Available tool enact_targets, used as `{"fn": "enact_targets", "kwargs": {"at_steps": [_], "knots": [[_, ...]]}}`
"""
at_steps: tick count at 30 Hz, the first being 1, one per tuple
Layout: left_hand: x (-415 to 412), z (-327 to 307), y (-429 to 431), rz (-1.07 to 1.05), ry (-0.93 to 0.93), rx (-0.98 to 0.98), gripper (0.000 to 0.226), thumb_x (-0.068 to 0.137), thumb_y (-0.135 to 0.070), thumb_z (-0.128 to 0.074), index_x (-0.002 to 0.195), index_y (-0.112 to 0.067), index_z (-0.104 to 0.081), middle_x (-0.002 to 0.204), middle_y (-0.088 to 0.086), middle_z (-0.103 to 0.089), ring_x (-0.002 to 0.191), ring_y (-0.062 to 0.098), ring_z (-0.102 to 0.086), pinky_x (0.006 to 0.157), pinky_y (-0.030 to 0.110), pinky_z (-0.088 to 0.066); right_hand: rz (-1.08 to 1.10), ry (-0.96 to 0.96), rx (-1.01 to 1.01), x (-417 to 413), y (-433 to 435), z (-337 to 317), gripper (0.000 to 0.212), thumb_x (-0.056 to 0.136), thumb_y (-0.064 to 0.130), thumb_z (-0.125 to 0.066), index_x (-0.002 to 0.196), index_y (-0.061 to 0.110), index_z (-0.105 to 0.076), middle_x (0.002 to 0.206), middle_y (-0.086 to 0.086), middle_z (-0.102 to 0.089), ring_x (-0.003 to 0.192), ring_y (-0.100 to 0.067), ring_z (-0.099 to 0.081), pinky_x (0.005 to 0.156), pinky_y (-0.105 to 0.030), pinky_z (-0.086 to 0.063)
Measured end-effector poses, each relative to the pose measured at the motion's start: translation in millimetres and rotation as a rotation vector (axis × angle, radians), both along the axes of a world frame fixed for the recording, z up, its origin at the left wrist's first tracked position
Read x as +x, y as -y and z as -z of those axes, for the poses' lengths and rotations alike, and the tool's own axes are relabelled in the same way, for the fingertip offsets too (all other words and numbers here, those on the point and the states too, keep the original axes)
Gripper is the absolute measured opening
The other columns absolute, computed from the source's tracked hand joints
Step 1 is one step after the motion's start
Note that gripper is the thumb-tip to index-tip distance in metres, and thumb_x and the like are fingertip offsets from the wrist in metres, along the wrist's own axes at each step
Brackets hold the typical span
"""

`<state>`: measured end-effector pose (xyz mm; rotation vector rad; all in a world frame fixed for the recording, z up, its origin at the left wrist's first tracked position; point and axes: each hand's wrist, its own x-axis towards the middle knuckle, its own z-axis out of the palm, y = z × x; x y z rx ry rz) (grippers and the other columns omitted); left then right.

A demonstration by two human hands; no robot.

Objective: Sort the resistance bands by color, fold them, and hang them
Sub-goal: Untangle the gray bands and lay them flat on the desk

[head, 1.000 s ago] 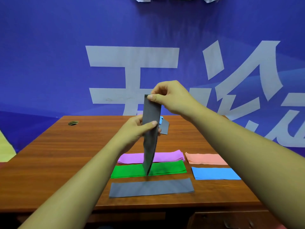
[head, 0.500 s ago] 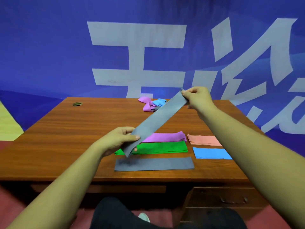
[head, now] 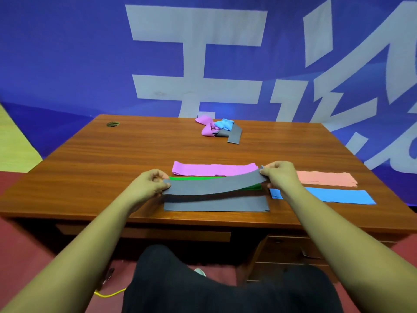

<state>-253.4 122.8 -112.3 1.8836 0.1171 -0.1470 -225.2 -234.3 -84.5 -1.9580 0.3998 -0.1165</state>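
I hold a grey band (head: 214, 185) stretched level just above the desk. My left hand (head: 147, 185) pinches its left end and my right hand (head: 281, 175) pinches its right end. Directly under it, near the front edge, a second grey band (head: 216, 204) lies flat. Behind them are a green band (head: 252, 187), mostly hidden, and a flat purple band (head: 214, 169). To the right lie a pink band (head: 327, 179) and a blue band (head: 338, 196).
A loose heap of purple, blue and grey bands (head: 220, 129) lies at the back of the wooden desk (head: 112, 168). A cable hole (head: 112, 124) is at the back left. A blue banner wall (head: 90, 64) stands behind. My legs are below the desk's front edge.
The grey band went from hanging upright, through a slant, to level over the flat grey band. Both hands came down toward the desk, the right one lowering and the left moving left.
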Motion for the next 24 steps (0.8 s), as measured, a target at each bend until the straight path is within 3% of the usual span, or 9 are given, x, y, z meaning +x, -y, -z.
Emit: {"fn": "enact_targets", "kwargs": {"at_steps": [4,9,12,14,17,20,24], "knots": [[-10.8,10.2,1.9,-0.003,0.039,0.101,0.008,0.087,-0.004,-0.067,0.091,-0.011,-0.064,0.07,0.003,-0.06,0.059,0.014,-0.049,0.053,0.023,-0.041,0.034,-0.034,-0.129,-13.7,2.3,18.8,0.026,0.076,0.011,-0.068,0.057,0.013,-0.05,0.058,-0.008,-0.049,0.058,-0.024,-0.045,0.054,-0.031,-0.037],[-13.0,20.4,2.7,-0.005,0.103,0.457,0.01,0.085,-0.015,-0.071,0.095,-0.015,-0.068,0.077,-0.001,-0.062,0.06,0.012,-0.053,0.051,0.02,-0.039,-0.005,-0.078,-0.253,-23.2,3.8,36.1,0.013,0.076,0.013,-0.069,0.068,0.004,-0.063,0.075,-0.014,-0.067,0.077,-0.032,-0.062,0.068,-0.037,-0.05],[-15.4,26.7,5.7,0.007,0.149,0.623,0.017,0.084,-0.015,-0.071,0.101,-0.016,-0.07,0.084,-0.001,-0.065,0.074,0.014,-0.057,0.06,0.019,-0.038,-0.061,-0.062,-0.362,-30.6,4.6,50.7,0.012,0.081,0.013,-0.069,0.072,0.007,-0.064,0.085,-0.01,-0.07,0.092,-0.027,-0.061,0.076,-0.03,-0.046],[-16.6,31.0,9.4,0.001,0.17,0.644,0.019,0.084,-0.016,-0.071,0.103,-0.015,-0.07,0.087,-0.001,-0.066,0.077,0.015,-0.058,0.067,0.023,-0.037,-0.064,-0.015,-0.413,-34.7,4.2,57.8,0.01,0.083,0.015,-0.069,0.078,0.008,-0.063,0.088,-0.006,-0.068,0.097,-0.025,-0.061,0.076,-0.029,-0.043],[-17.2,34.8,11.4,-0.04,0.211,0.641,0.021,0.083,-0.013,-0.071,0.104,-0.014,-0.069,0.088,0.001,-0.064,0.079,0.017,-0.056,0.071,0.024,-0.037,-0.056,0.025,-0.47,-39.4,1.0,61.1,0.01,0.086,0.018,-0.066,0.08,0.013,-0.059,0.083,-0.003,-0.062,0.088,-0.026,-0.06,0.07,-0.028,-0.039],[-20.0,40.2,10.6,-0.026,0.279,0.678,0.025,0.082,-0.013,-0.071,0.106,-0.015,-0.065,0.091,0.0,-0.055,0.088,0.018,-0.054,0.08,0.027,-0.04,-0.062,0.073,-0.555,-45.2,-2.7,65.1,0.006,0.088,0.018,-0.063,0.09,0.013,-0.061,0.091,-0.006,-0.063,0.092,-0.026,-0.06,0.076,-0.034,-0.048],[-14.4,39.4,14.7,-0.061,0.401,0.698,0.02,0.082,-0.013,-0.068,0.101,-0.015,-0.062,0.097,0.002,-0.046,0.085,0.014,-0.048,0.084,0.028,-0.039,-0.043,0.152,-0.664,-41.4,-6.0,61.0,0.03,0.085,0.016,-0.06,0.113,0.005,-0.06,0.112,-0.015,-0.055,0.105,-0.032,-0.054,0.09,-0.04,-0.046]]}}
